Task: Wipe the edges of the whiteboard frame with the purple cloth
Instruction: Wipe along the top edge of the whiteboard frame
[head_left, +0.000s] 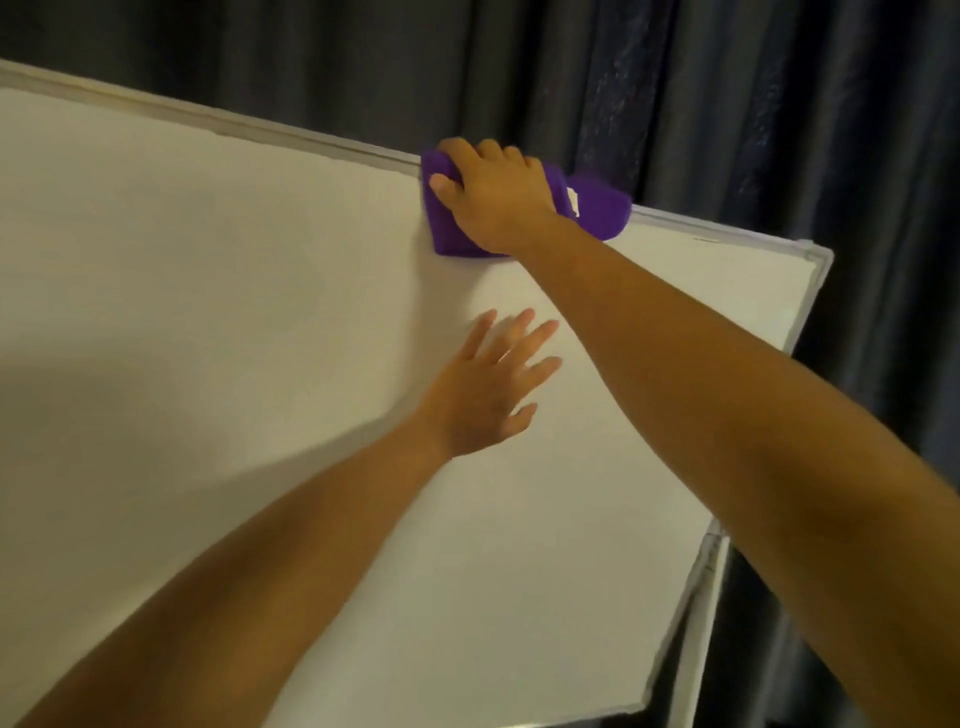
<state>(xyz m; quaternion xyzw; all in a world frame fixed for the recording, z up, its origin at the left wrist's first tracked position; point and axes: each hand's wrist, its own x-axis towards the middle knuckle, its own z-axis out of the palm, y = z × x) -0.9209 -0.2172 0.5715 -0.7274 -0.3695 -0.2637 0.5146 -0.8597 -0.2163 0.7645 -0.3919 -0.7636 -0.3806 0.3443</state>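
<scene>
The fingers (483, 153) of the right hand (493, 200) are curled over the top of the board and wrapped round the purple cloth (597, 208), so the cloth is squeezed between the hand and the top edge of the frame (311, 137). It looks held that way so the cloth hugs the thin rail and can rub its top and front at once. The thumb (441, 184) lies on the front of the cloth, and it seems to press it flat to the board. The cloth sits in the upper middle of the picture, bunched up, with one end sticking out to the right of the hand over the rail. Lower down, near the middle of the picture, the left hand (488, 384) lies flat on the whiteboard (208, 312) with its fingers straight and spread, holding nothing. It is likely there to keep the board from rocking while the other hand rubs. The board tilts in the picture, with its top right corner (818, 254) at the right side, near the cloth. The rail runs on up to the upper left, so much of the top edge looks still to be wiped, though I cannot tell which parts are clean. Dark curtains (727, 104) hang behind the board.
</scene>
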